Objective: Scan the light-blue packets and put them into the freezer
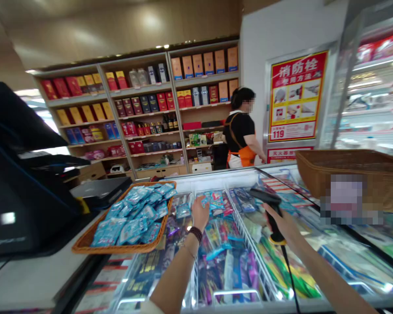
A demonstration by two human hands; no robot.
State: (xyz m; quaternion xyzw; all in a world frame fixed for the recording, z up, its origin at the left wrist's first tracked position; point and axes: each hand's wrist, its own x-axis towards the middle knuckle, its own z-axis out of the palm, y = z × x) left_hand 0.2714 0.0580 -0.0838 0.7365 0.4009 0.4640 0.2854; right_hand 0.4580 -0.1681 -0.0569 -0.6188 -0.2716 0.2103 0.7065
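My right hand [283, 220] is wrapped around the handle of a black barcode scanner [271, 198], whose cable hangs down. The scanner's head points to the left, above a glass-topped freezer [196, 174]. My left hand [200, 213], with a dark beaded bracelet at the wrist, is over the freezer's middle part with its fingers curled. Bits of blue show at its fingertips, but I cannot make out what it holds. To its left stands an orange wicker basket [80, 246] with several small blue packets [134, 218].
A dark register machine [26, 187] stands on the counter at left. At right a brown woven basket [314, 170] rests on the freezer. Wire dividers [249, 244] separate colourful ice-cream packs. Behind, a person in an orange apron [240, 155] stands near shelves [144, 109] of boxes.
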